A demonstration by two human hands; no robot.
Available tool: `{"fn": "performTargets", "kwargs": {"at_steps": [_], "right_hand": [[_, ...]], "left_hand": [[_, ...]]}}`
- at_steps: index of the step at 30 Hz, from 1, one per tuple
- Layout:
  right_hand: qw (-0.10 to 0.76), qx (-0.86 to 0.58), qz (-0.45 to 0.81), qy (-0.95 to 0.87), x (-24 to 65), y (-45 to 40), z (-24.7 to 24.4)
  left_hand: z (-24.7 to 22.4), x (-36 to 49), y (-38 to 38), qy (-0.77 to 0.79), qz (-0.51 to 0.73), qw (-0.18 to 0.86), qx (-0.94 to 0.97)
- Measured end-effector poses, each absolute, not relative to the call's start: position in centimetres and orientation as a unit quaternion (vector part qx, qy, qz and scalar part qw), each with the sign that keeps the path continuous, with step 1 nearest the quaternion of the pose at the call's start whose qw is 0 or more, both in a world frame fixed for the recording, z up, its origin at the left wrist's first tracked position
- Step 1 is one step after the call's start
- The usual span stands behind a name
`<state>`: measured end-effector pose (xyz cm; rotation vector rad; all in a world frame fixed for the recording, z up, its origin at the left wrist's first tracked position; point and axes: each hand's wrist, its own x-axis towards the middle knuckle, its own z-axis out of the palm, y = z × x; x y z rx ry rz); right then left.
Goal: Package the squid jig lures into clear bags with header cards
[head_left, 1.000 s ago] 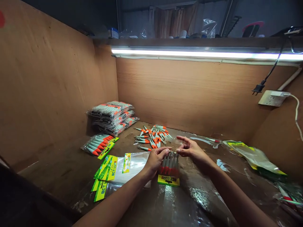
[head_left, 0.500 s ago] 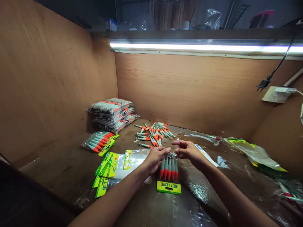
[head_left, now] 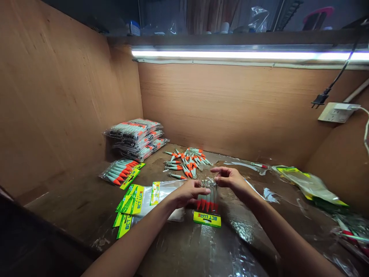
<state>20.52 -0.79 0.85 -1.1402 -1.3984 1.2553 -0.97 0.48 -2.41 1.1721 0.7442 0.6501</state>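
Observation:
My left hand grips the left side of a clear plastic bag of squid lures, its thumb lying across the lures near their metal hooks. The lures lie side by side, orange-red noses toward me, hooks at the far end. The bag's yellow-green BCT LURE header faces me. At the bag's far right corner is my right hand, index finger and thumb apart. Whether its thumb touches the film is unclear. Loose squid lures lie in a heap just beyond both hands.
Flat bags with yellow headers lie left of my left arm. Behind them are a filled lure bag and a stack of packed lures. More bags lie at right. A plug hangs near the wall socket.
The held bag has shifted slightly away from me, and its far end has tilted. My left thumb has moved over the lures. My right hand has moved slightly up and right.

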Motion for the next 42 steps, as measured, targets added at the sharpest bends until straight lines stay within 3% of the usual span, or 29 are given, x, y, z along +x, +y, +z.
{"fn": "performTargets", "kwargs": {"at_steps": [3,9,20,27,37,42], "right_hand": [[0.472,-0.447,0.505,-0.568,21.3,-0.5,0.9],[0.474,-0.440,0.495,-0.581,21.7,-0.5,1.1],[0.449,-0.431,0.525,-0.581,21.5,-0.7,0.9],[0.451,-0.414,0.533,-0.584,20.8,-0.9,0.6],[0.467,-0.453,0.494,-0.576,20.6,-1.0,0.6],[0.442,-0.461,0.462,-0.615,20.8,-1.2,1.1]], "left_hand": [[-3.1,-0.7,0.6,0.351,0.258,0.694,0.573],[-4.4,0.2,0.7,0.347,0.337,0.632,0.606],[-2.5,0.1,0.4,0.272,0.362,0.731,0.511],[-2.9,0.3,0.4,0.278,0.424,0.705,0.496],[-3.4,0.5,-0.4,0.339,0.368,0.605,0.619],[-3.1,0.2,-0.5,0.326,0.326,0.637,0.619]]}}
